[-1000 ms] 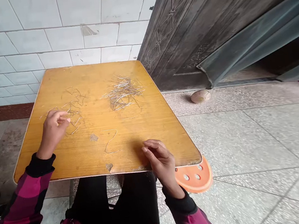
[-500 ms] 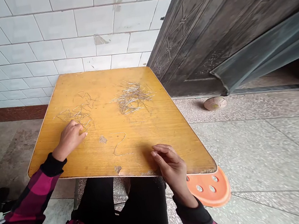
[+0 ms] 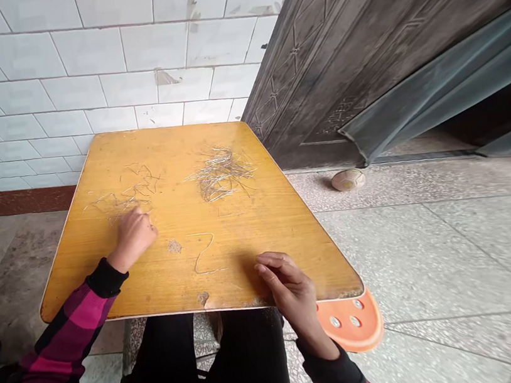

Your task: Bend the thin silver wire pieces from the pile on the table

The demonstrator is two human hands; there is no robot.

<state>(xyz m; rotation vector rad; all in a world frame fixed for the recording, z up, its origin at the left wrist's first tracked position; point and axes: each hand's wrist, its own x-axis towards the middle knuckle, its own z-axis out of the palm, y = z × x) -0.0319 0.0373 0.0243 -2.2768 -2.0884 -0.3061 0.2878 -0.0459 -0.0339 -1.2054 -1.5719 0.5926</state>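
Extends the left hand forward, fairly curled. Holds the right hand farther back, loosely bent (angled inward).

Left of the bent wire on the desk, the left hand was curled by the loose wires. The right hand, thumb close to fingertips, was right of the bent wire, and beyond that wire, slightly rightward, lay the dense wire pile.

The head camera looks forward and down across the table from close above its near edge, framing all four corners and the wall beyond.
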